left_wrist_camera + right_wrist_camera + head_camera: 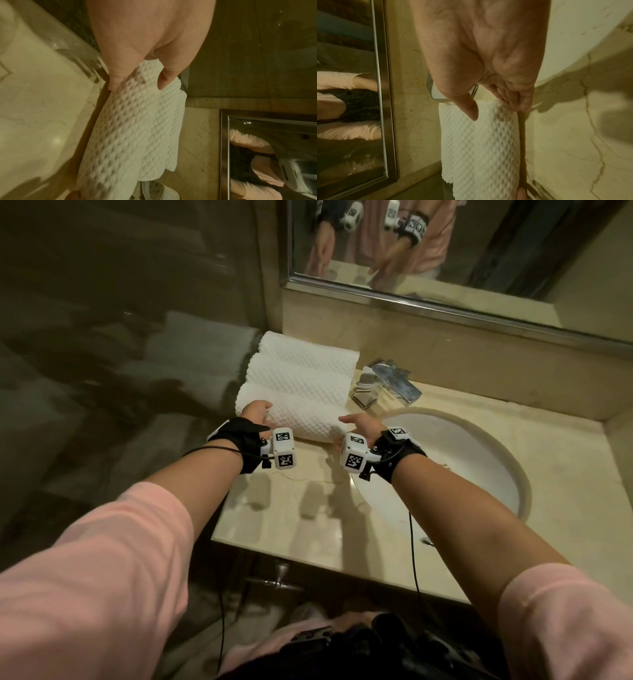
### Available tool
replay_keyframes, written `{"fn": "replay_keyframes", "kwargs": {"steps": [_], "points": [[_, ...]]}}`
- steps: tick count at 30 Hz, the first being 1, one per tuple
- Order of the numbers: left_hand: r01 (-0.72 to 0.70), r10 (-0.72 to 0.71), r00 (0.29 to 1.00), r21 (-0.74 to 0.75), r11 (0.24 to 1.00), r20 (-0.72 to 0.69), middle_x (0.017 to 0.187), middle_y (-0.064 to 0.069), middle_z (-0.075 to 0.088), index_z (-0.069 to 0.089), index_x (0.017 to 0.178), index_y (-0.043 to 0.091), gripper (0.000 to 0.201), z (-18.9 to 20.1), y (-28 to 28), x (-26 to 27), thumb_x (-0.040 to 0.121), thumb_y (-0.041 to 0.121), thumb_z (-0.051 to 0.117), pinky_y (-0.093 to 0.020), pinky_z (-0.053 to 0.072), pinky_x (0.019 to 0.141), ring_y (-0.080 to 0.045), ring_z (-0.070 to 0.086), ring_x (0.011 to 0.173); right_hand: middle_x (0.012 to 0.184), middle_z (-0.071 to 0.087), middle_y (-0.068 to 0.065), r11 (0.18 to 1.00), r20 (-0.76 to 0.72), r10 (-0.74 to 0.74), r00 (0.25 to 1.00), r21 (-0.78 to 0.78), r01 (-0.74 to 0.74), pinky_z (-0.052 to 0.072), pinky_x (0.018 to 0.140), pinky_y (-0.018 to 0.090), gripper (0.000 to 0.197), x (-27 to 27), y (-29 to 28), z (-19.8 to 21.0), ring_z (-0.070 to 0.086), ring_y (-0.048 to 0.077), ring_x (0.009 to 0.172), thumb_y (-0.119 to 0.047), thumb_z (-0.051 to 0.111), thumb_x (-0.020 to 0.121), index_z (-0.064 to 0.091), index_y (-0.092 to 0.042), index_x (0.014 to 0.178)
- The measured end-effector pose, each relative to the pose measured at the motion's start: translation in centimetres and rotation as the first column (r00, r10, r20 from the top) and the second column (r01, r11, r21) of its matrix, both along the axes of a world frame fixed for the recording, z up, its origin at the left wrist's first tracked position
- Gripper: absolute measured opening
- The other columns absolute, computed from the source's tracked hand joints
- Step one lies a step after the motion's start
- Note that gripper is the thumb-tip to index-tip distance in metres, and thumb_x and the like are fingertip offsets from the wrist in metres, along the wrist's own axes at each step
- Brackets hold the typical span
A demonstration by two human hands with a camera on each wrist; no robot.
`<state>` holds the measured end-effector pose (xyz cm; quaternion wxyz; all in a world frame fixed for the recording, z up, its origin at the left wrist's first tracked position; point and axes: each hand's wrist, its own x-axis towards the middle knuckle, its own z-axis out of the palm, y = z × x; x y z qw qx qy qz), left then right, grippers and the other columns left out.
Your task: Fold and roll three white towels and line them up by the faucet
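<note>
Your left hand (255,410) pinches the left end of the nearest towel roll (301,419) and your right hand (359,424) clasps its right end, thumb over the top, so press it evenly against the two rolls (301,374) behind, ends flush, left of the faucet (387,386) on the counter (291,508), wrists low, palms facing inward.

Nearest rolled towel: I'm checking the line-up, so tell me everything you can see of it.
The nearest rolled towel is white with a bumpy waffle weave, rolled into a cylinder. It lies on the counter against the second roll, left of the faucet. The left hand and right hand grip its ends.
</note>
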<state>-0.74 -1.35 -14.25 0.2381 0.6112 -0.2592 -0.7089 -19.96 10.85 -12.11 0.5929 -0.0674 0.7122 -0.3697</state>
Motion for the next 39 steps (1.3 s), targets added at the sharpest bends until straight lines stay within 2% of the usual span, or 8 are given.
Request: {"fn": "replay_keyframes", "kwargs": {"steps": [2,5,13,17,19,27,35,39], "points": [[-0.016,0.016,0.999,0.004,1.0,-0.03,0.149,-0.013,0.035,0.035,0.142,0.007,0.054,0.7,0.4,0.0,0.093,0.024,0.05,-0.048,0.038,0.107,-0.035,0.041,0.132,0.089,0.048,0.015,0.999,-0.021,0.029,0.999,0.014,-0.029,0.051,0.049,0.034,0.072,0.4,0.1,-0.2,0.057,0.03,0.069,-0.022,0.058,0.091,0.019,-0.001,0.148],[-0.083,0.084,0.995,0.024,0.996,-0.062,0.151,-0.011,0.032,0.028,0.146,0.006,0.062,0.7,0.2,0.1,0.092,0.027,0.052,-0.05,0.036,0.107,-0.035,0.037,0.135,0.107,0.047,0.019,1.0,-0.009,0.006,1.0,0.011,-0.006,0.052,0.042,0.032,0.071,0.5,-0.1,-0.6,0.055,0.03,0.073,-0.02,0.059,0.09,0.022,0.001,0.147],[-0.123,0.144,0.963,0.103,0.987,-0.229,0.155,-0.011,0.022,0.02,0.15,0.009,0.063,1.4,0.6,-0.4,0.097,0.024,0.049,-0.053,0.033,0.108,-0.038,0.029,0.139,0.115,0.046,0.017,0.996,0.041,-0.081,0.996,-0.022,0.081,0.05,0.063,0.039,0.069,0.6,-0.2,-1.2,0.058,0.029,0.076,-0.022,0.061,0.087,0.028,0.002,0.143],[-0.099,0.128,0.957,0.123,0.987,-0.26,0.155,-0.014,0.023,0.017,0.151,0.009,0.064,1.4,0.9,-0.2,0.097,0.025,0.048,-0.052,0.034,0.107,-0.037,0.034,0.137,0.126,0.042,0.017,0.992,0.112,-0.123,0.986,-0.026,0.127,0.049,0.089,0.055,0.078,0.6,-0.4,-2.0,0.058,0.039,0.105,-0.023,0.063,0.084,0.021,0.0,0.147],[-0.082,0.114,0.961,0.137,0.987,-0.253,0.153,-0.014,0.027,0.017,0.151,0.007,0.062,1.8,1.0,-0.2,0.098,0.024,0.045,-0.051,0.035,0.107,-0.036,0.037,0.135,0.124,0.037,0.015,0.991,0.119,-0.13,0.984,-0.025,0.134,0.049,0.088,0.056,0.082,0.4,-0.7,-2.3,0.057,0.036,0.095,-0.023,0.063,0.084,0.018,-0.002,0.149],[0.107,-0.11,0.989,0.035,0.994,0.096,0.152,-0.02,0.024,0.023,0.147,0.005,0.053,4.1,1.9,-0.7,0.1,0.02,0.042,-0.041,0.038,0.104,-0.034,0.034,0.136,0.119,0.039,0.021,0.999,0.043,-0.029,0.999,-0.028,0.03,0.053,0.041,0.036,0.078,0.2,-0.4,-1.3,0.051,0.032,0.073,-0.026,0.061,0.087,0.02,0.002,0.147],[0.305,-0.242,0.911,-0.15,0.941,0.334,0.149,-0.018,0.035,0.039,0.142,0.003,0.05,8.0,3.0,-1.5,0.095,0.017,0.047,-0.04,0.042,0.102,-0.033,0.037,0.136,0.117,0.041,0.021,0.996,0.044,0.03,0.999,-0.084,-0.026,0.046,0.061,0.04,0.064,-1.3,0.3,2.3,0.05,0.036,0.084,-0.019,0.053,0.094,0.023,0.001,0.147],[0.334,-0.244,0.914,-0.261,0.906,0.323,0.142,-0.014,0.047,0.045,0.137,0.004,0.044,11.8,3.3,-3.1,0.097,0.019,0.042,-0.037,0.043,0.095,-0.028,0.049,0.127,0.088,0.048,0.015,0.982,0.094,-0.011,0.995,-0.187,0.028,0.05,0.07,0.043,0.027,-2.8,0.0,5.0,0.052,0.031,0.072,-0.013,0.051,0.094,0.039,-0.007,0.117]]}}
